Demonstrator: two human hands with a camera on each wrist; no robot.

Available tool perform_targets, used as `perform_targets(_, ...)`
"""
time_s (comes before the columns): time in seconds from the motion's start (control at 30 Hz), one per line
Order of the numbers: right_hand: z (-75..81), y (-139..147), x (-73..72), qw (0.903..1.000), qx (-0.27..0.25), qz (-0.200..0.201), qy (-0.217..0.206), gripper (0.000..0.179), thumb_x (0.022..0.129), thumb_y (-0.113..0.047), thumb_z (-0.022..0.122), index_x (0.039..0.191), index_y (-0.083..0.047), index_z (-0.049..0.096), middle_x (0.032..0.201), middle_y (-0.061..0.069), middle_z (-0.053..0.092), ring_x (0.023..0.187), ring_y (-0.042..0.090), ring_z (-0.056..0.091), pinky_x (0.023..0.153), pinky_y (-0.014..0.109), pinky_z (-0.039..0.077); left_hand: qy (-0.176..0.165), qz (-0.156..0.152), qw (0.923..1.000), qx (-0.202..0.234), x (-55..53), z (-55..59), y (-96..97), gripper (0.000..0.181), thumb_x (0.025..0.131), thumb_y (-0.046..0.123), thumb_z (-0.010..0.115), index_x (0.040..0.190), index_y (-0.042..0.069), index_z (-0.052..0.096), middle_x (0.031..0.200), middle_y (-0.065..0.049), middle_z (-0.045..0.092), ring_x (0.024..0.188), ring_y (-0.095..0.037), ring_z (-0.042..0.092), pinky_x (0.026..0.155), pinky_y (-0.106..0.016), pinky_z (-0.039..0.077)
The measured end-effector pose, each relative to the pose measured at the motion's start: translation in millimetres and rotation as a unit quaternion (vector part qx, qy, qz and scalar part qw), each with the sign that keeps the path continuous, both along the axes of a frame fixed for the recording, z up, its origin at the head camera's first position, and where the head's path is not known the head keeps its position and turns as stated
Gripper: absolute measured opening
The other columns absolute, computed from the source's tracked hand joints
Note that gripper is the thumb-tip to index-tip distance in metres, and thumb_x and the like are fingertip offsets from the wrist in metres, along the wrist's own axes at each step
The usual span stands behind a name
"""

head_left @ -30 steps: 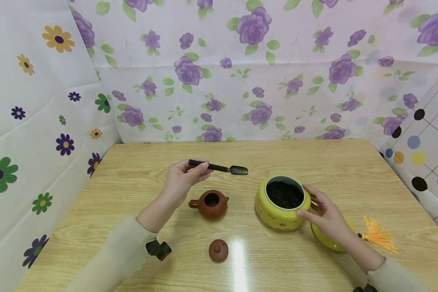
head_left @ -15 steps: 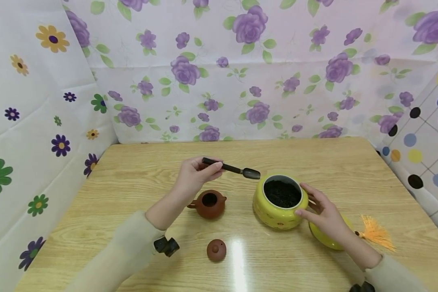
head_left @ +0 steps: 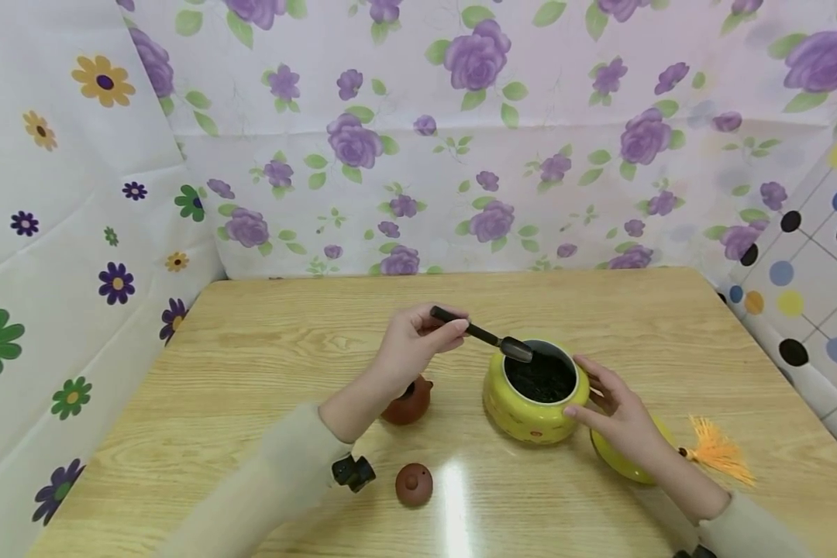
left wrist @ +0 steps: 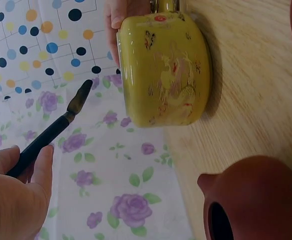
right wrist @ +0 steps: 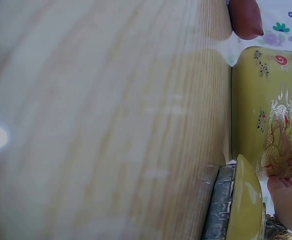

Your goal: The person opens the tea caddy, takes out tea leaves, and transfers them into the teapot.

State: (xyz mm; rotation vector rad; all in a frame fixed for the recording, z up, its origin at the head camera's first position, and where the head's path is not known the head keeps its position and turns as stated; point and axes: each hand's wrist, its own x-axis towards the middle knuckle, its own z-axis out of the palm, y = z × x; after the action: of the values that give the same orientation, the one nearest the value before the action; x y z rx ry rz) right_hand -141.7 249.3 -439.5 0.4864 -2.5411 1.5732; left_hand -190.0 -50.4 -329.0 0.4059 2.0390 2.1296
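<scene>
My left hand (head_left: 408,353) pinches the dark handle of a small tea scoop (head_left: 484,334) between thumb and fingers. The scoop's head overlaps the mouth of a round yellow jar (head_left: 530,422) filled with dark loose tea leaves (head_left: 540,380). In the left wrist view, the scoop head (left wrist: 80,97) points toward the jar's rim. My right hand (head_left: 621,418) holds the jar's right side, thumb in front and fingers behind. A brown clay teapot (head_left: 408,404), lidless, stands left of the jar, partly hidden by my left forearm.
The teapot's small brown lid (head_left: 415,485) lies in front of the pot. Under my right wrist lies the jar's yellow lid (head_left: 621,459), its orange tassel (head_left: 720,451) spread to the right. Flowered cloth (head_left: 363,194) hangs behind the wooden table (head_left: 286,333).
My left hand has carried the scoop right and slightly down, from above the teapot to the jar's mouth. My right hand has kept its hold on the jar.
</scene>
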Motion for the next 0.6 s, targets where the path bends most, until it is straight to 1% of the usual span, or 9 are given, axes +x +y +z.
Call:
perform_targets(0.1, -0.8, 1, 0.0, 1.0000, -0.002, 0.001, 0.004, 0.069, 0.087, -0.007, 0.068, 0.147, -0.004, 0.033, 0.146, 0.026, 0.033, 0.119, -0.017, 0.036, 0.095, 0.000, 0.035, 0.000, -0.001, 1.0000, -0.003, -0.5, -3.2, 9.3, 0.025, 0.091, 0.004, 0.063, 0.113, -0.008, 0.064, 0.108, -0.020, 0.066, 0.097, -0.018, 0.067, 0.088, -0.031, 0.056)
perform_targets(0.13, -1.2, 1, -0.2, 1.0000, -0.002, 0.001, 0.006, 0.069, 0.087, -0.007, 0.068, 0.147, -0.003, 0.033, 0.147, 0.023, 0.033, 0.119, -0.017, 0.036, 0.095, 0.000, 0.035, 0.003, 0.000, 1.0000, -0.005, -0.7, -4.3, 12.2, 0.025, 0.091, 0.004, 0.063, 0.113, -0.008, 0.064, 0.109, -0.020, 0.066, 0.096, -0.018, 0.067, 0.087, -0.031, 0.057)
perform_targets(0.27, -2.4, 2, -0.3, 0.9999, -0.003, 0.000, 0.013, 0.069, 0.086, -0.005, 0.068, 0.146, -0.002, 0.033, 0.147, 0.005, 0.036, 0.119, -0.016, 0.038, 0.095, 0.000, 0.035, 0.012, 0.006, 0.9999, -0.007, -2.3, -9.7, 22.7, 0.026, 0.090, 0.007, 0.064, 0.112, -0.007, 0.065, 0.109, -0.022, 0.066, 0.094, -0.020, 0.068, 0.086, -0.030, 0.057)
perform_targets(0.33, -2.9, 2, -0.3, 0.9999, -0.004, 0.001, 0.016, 0.069, 0.086, -0.004, 0.069, 0.146, -0.001, 0.033, 0.146, -0.001, 0.036, 0.119, -0.015, 0.038, 0.096, 0.001, 0.035, 0.011, 0.010, 0.9999, -0.005, -3.1, -11.8, 27.0, 0.026, 0.090, 0.007, 0.064, 0.112, -0.007, 0.064, 0.109, -0.023, 0.066, 0.094, -0.021, 0.068, 0.085, -0.030, 0.057)
perform_targets(0.37, -3.2, 2, -0.5, 0.9998, -0.006, 0.002, 0.017, 0.069, 0.086, -0.004, 0.069, 0.146, -0.001, 0.033, 0.146, -0.001, 0.036, 0.120, -0.015, 0.038, 0.096, 0.001, 0.035, 0.009, 0.012, 0.9999, -0.004, -3.7, -13.1, 28.8, 0.026, 0.090, 0.007, 0.065, 0.112, -0.007, 0.065, 0.109, -0.023, 0.066, 0.094, -0.021, 0.068, 0.085, -0.030, 0.057)
perform_targets(0.43, -3.7, 2, -0.9, 0.9998, -0.009, 0.004, 0.019, 0.069, 0.086, -0.004, 0.069, 0.145, 0.000, 0.034, 0.146, 0.004, 0.036, 0.120, -0.014, 0.038, 0.096, 0.001, 0.035, 0.006, 0.018, 0.9998, -0.006, -4.9, -15.0, 31.9, 0.025, 0.090, 0.007, 0.065, 0.111, -0.006, 0.065, 0.108, -0.023, 0.066, 0.095, -0.023, 0.068, 0.084, -0.029, 0.058)
perform_targets(0.6, -5.0, 1, -0.7, 0.9997, -0.013, 0.005, 0.017, 0.069, 0.087, -0.003, 0.068, 0.146, 0.002, 0.032, 0.146, 0.021, 0.034, 0.121, -0.014, 0.037, 0.097, 0.001, 0.034, 0.000, 0.024, 0.9994, -0.023, -8.2, -19.7, 37.1, 0.025, 0.090, 0.007, 0.065, 0.113, -0.005, 0.064, 0.108, -0.022, 0.067, 0.096, -0.027, 0.068, 0.081, -0.028, 0.059)
